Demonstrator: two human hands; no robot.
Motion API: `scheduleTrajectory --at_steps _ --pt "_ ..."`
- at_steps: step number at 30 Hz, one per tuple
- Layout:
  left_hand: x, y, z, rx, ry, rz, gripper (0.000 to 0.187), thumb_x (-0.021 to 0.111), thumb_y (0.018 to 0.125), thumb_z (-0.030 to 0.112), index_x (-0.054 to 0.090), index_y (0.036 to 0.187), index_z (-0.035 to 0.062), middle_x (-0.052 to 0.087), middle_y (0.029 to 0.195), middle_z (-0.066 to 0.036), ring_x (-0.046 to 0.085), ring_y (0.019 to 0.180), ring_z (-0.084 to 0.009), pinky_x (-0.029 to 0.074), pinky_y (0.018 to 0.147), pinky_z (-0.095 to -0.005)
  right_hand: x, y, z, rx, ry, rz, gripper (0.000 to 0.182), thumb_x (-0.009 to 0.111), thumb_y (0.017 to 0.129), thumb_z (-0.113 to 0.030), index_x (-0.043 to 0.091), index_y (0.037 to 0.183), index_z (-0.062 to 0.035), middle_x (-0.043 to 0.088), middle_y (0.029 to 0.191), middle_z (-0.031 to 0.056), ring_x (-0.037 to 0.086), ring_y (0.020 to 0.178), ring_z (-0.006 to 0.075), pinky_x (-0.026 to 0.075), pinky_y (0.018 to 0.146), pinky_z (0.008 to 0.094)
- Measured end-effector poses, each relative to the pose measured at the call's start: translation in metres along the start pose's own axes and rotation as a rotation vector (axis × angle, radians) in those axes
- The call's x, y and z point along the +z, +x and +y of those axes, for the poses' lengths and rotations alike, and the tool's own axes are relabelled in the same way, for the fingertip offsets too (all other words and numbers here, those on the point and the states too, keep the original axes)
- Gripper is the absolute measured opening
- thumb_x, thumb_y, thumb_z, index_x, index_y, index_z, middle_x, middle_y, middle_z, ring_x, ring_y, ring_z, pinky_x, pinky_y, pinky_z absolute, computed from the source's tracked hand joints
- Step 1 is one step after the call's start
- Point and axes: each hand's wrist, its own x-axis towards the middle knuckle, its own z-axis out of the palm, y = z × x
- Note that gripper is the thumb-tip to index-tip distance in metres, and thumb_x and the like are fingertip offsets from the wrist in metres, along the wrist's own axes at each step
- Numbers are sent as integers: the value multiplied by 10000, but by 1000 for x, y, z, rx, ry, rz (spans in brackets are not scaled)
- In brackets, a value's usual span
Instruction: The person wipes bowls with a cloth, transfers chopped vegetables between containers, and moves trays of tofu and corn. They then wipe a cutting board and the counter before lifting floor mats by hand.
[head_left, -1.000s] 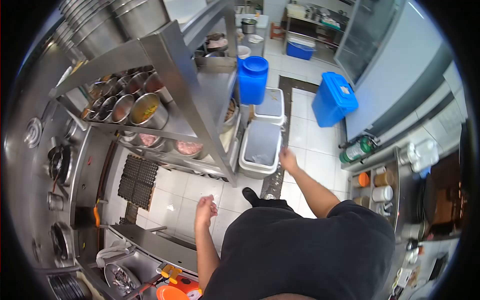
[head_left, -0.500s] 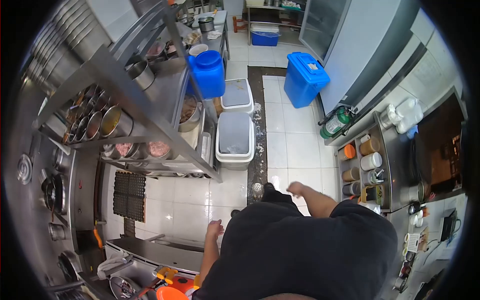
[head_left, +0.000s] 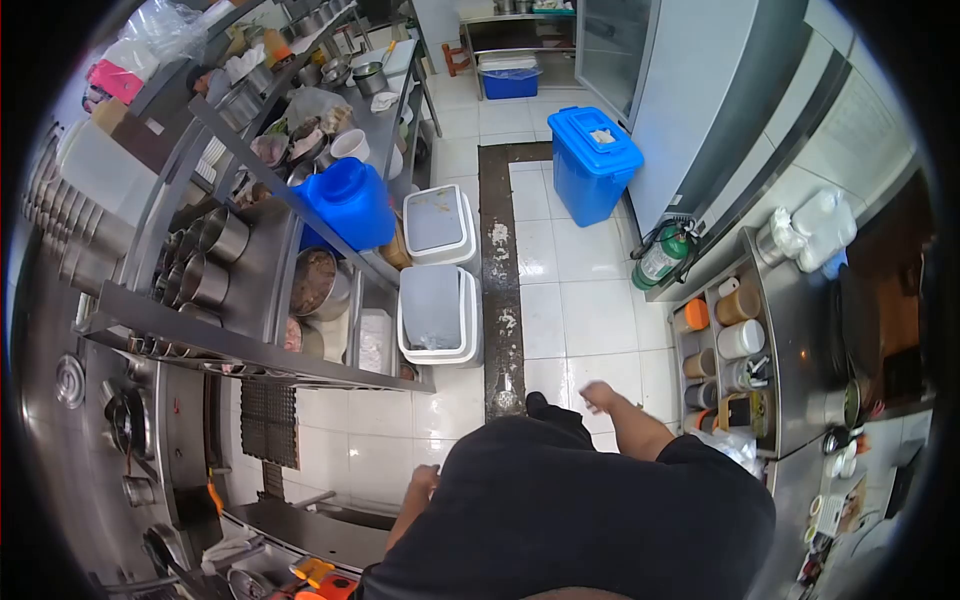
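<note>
The person stands on the white tiled floor [head_left: 585,310] of a kitchen aisle, seen from above, dark shirt filling the near part of the view. The right hand [head_left: 598,396] hangs out over the floor, near the shelf of round lidded jars [head_left: 722,345] on the right; it holds nothing, and its grip looks loosely curled, though the hand is small and blurred, so this is not certain. The left hand [head_left: 424,482] sits low at the person's side, close to the near steel bench [head_left: 305,530] at the lower left, also holding nothing; whether its grip is released or clenched cannot be told. Neither hand touches anything.

Just ahead of the person, two white lidded bins [head_left: 436,310] stand one behind the other beside the steel rack [head_left: 250,350] on the left, which carries metal bowls and pots. A blue jug [head_left: 348,205] sits on the rack just left of the far bin. A dark floor drain strip [head_left: 500,290] runs along the aisle. Farther off on the right stands a blue lidded bin [head_left: 592,162], and nearer, against the wall, a green fire extinguisher [head_left: 662,256].
</note>
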Motion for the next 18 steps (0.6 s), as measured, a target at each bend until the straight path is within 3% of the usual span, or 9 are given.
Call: scheduleTrajectory --at_steps 2,4,5,6,10,12,15,17,18 --pt "-10 22 29 -252 -720 66 321 637 925 269 620 1074 -15 652 789 -142 655 661 -233 522 505 -399 -28 22 80 226 -110 -117 439 601 989 -359 465 661 -101 468 585 55 489 464 204 455 423 410" --pt "-39 46 55 -450 -1091 165 315 654 915 268 613 1057 -10 652 792 -145 658 665 -230 534 502 -391 -51 17 118 446 -184 -165 489 589 998 -353 343 634 -138 306 537 15 320 415 151 296 405 327" --pt "-61 48 80 -525 -1103 222 311 663 911 265 608 1050 -8 651 794 -146 655 657 -228 538 501 -385 -67 0 110 437 -219 -145 327 618 987 -353 503 893 -62 502 751 90 517 567 206 427 495 383" --pt "-80 49 102 -600 -1115 277 308 672 906 262 604 1043 -6 649 797 -148 651 649 -226 542 500 -378 -84 -17 102 428 -255 -124 407 648 975 -354 664 1151 13 698 965 165 713 719 261 559 585 439" --pt "-116 55 133 -613 -1030 372 300 686 886 240 603 1039 -5 650 825 -139 651 650 -218 549 484 -361 -113 -2 60 403 -170 -41 392 629 977 -386 562 798 -44 508 607 76 470 474 182 392 427 392" --pt "-125 53 138 -665 -999 375 290 692 867 237 612 1017 2 652 830 -131 658 669 -219 571 495 -375 -120 121 105 407 -98 -246 348 630 970 -356 633 943 -10 652 819 124 644 646 251 576 558 435" --pt "-123 51 113 -476 -504 18 292 688 890 222 656 1058 -15 659 846 -123 692 750 -265 608 553 -390 -120 129 -9 101 -174 -65 320 615 969 -350 619 931 -33 618 768 114 598 591 234 536 514 428" --pt "-117 55 86 -307 -265 -228 338 676 924 262 664 1110 -20 662 896 -127 704 831 -289 624 593 -406 -109 135 -70 -65 52 -25 267 626 942 -318 623 1016 -61 642 873 103 638 746 235 558 596 422" --pt "-126 58 87 -505 -448 -245 366 666 938 291 657 1132 -18 663 944 -135 705 859 -289 628 611 -410 -102 135 -99 -120 143 -26 281 631 941 -325 630 1071 -76 642 909 87 637 777 220 560 617 412"
